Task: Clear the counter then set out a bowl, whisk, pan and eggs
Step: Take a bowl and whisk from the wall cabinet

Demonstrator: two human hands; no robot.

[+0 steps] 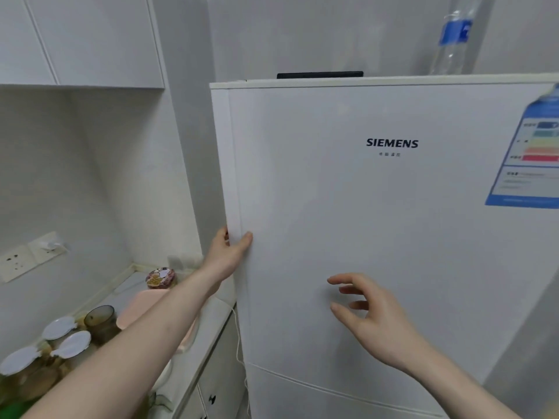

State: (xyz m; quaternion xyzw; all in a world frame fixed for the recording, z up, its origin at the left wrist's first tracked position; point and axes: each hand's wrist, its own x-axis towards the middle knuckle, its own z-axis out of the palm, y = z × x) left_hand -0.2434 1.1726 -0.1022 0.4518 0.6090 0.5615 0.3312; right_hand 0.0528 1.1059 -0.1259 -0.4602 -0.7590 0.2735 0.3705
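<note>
With the left hand (231, 252) gripping the fridge door (378, 222) edge and the right hand (367, 313) open, pull the door steadily outward for the eggs

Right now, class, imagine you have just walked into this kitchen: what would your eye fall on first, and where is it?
The tall white fridge fills the middle and right, its door closed and its brand name in dark letters. The left hand grips the door's left edge, while the right hand hovers open in front of it. Low on the left, lidded jars crowd the counter.
</note>
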